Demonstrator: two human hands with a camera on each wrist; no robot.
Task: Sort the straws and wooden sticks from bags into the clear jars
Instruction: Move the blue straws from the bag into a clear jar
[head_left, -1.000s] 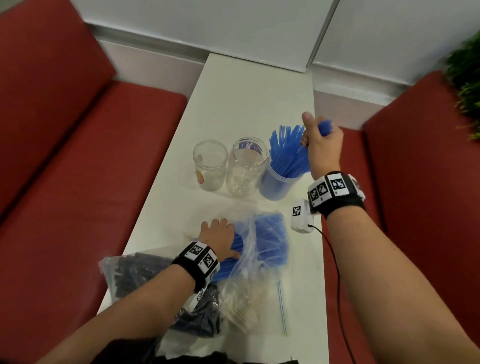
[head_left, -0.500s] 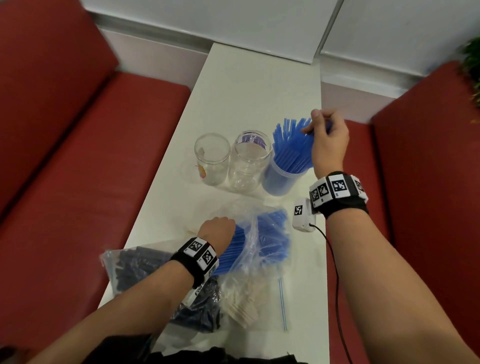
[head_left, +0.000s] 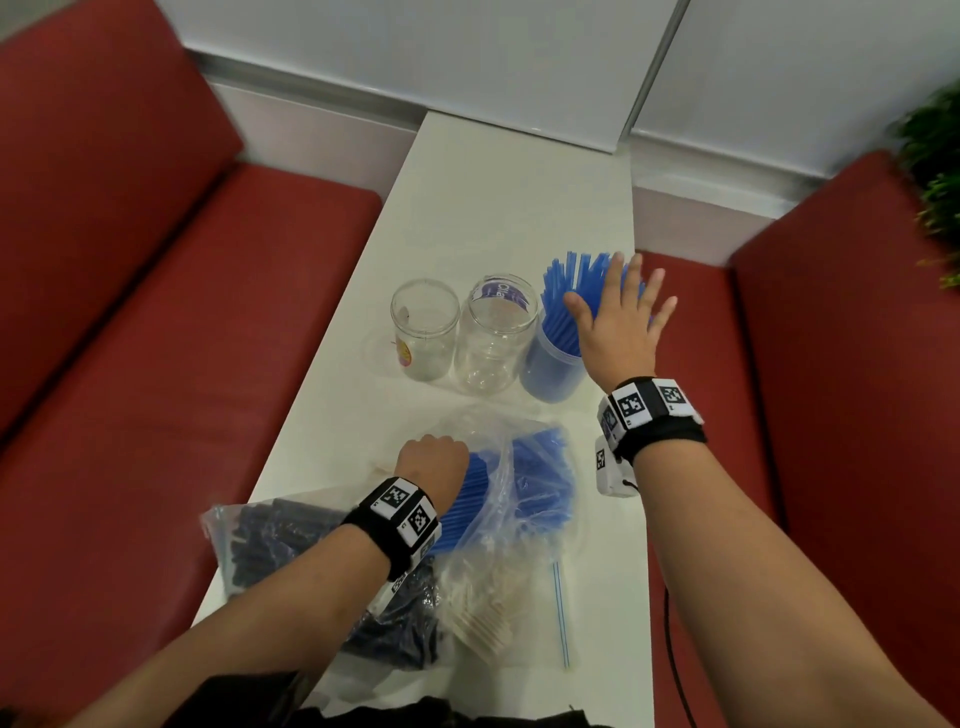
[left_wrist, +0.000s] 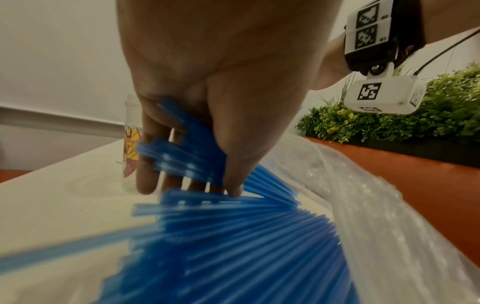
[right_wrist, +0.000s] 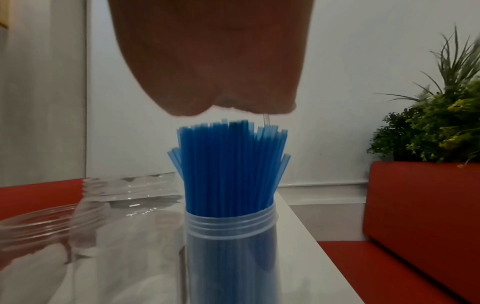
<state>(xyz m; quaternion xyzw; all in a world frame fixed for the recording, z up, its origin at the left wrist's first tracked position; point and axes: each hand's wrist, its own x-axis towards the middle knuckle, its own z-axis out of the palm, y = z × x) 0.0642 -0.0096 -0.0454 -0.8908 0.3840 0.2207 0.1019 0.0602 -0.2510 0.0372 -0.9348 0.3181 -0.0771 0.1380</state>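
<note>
Right hand (head_left: 621, 325) flat over jarred straws (right_wrist: 228, 162); left hand (left_wrist: 207, 102) seemingly gripping bagged straws (left_wrist: 233, 246)

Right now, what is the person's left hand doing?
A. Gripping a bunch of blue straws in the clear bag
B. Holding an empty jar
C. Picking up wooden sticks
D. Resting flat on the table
A: in the left wrist view the left hand has its fingers curled round a bunch of blue straws at the clear bag.

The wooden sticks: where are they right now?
In the head view, the wooden sticks lie bagged at the table's near edge, right of the dark straws, nearer than the bagged blue straws.
</note>
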